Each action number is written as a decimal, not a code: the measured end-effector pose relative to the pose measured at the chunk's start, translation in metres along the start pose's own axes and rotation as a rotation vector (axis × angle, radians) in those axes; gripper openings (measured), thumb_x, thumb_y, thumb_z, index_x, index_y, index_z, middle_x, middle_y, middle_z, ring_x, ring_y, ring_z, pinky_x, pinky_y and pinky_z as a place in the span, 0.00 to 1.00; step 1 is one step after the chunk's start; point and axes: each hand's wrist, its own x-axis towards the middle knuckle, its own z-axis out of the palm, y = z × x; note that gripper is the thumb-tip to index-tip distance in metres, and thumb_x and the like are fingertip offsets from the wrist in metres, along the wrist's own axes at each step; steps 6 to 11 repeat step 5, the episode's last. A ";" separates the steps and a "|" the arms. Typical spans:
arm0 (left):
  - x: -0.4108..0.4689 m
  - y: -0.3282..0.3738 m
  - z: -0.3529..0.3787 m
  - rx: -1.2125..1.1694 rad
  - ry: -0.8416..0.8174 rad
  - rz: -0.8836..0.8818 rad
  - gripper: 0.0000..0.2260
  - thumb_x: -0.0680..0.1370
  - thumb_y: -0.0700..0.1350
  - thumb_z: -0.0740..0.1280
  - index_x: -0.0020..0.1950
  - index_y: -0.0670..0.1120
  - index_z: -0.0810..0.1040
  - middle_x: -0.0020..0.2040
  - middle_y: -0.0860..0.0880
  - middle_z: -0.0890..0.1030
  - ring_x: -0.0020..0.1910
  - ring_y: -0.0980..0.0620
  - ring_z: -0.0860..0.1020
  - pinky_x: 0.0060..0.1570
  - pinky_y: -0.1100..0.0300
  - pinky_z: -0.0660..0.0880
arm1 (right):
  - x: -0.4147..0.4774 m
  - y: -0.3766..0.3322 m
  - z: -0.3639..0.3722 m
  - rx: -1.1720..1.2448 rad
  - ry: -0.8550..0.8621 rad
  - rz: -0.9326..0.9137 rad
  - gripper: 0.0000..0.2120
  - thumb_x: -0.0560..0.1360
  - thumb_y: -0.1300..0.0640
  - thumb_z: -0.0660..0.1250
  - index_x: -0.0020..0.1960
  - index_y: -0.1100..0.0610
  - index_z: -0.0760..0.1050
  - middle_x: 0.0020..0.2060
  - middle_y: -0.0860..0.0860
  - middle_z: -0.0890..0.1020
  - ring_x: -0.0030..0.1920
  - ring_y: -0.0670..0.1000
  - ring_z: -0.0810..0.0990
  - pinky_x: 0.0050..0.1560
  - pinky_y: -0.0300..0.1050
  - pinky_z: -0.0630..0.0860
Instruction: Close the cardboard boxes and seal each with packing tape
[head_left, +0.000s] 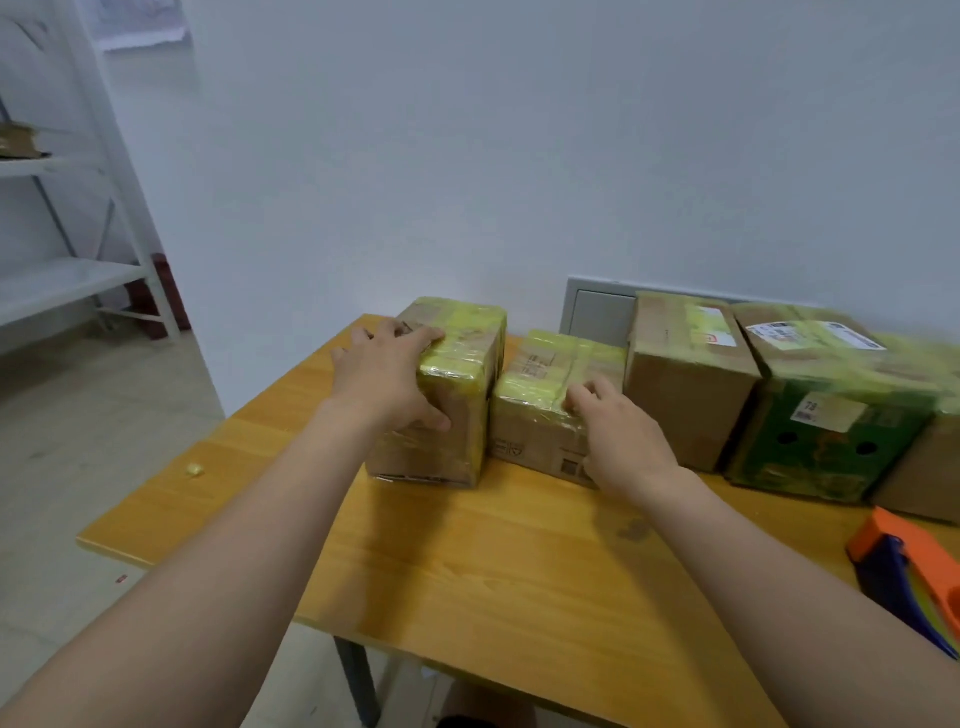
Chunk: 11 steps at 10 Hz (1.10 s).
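Yellow wooden surface (467, 561) stood by white wall | left grip (387, 376) clasped tall yellow-taped brown cardboard box (470, 358), row's left end | right grip (623, 436) curled over top edge of low yellow-taped cardboard box (540, 384) alongside | advice: rub seams flat, steady both | orange-and-blue tape dispenser (914, 566) lay well apart; large brown box (685, 400) crowded right side.

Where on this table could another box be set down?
Bare wood stretches from the boxes to the near edge, and at the left corner around a yellow scrap. The back is crowded with boxes; the tape dispenser takes the right edge.
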 end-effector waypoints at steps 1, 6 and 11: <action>0.015 0.010 0.010 0.012 0.036 -0.008 0.52 0.60 0.70 0.80 0.80 0.65 0.62 0.77 0.49 0.68 0.71 0.38 0.66 0.67 0.43 0.66 | -0.003 0.005 -0.002 0.004 0.001 -0.020 0.26 0.71 0.74 0.67 0.63 0.52 0.73 0.60 0.50 0.74 0.49 0.53 0.77 0.46 0.47 0.80; 0.025 0.037 0.018 0.060 0.124 0.035 0.49 0.63 0.74 0.75 0.80 0.62 0.62 0.80 0.50 0.65 0.79 0.40 0.60 0.75 0.35 0.55 | -0.015 0.027 -0.018 0.248 -0.031 0.088 0.31 0.80 0.57 0.68 0.80 0.51 0.60 0.76 0.50 0.69 0.73 0.53 0.71 0.70 0.49 0.71; 0.025 0.037 0.018 0.060 0.124 0.035 0.49 0.63 0.74 0.75 0.80 0.62 0.62 0.80 0.50 0.65 0.79 0.40 0.60 0.75 0.35 0.55 | -0.015 0.027 -0.018 0.248 -0.031 0.088 0.31 0.80 0.57 0.68 0.80 0.51 0.60 0.76 0.50 0.69 0.73 0.53 0.71 0.70 0.49 0.71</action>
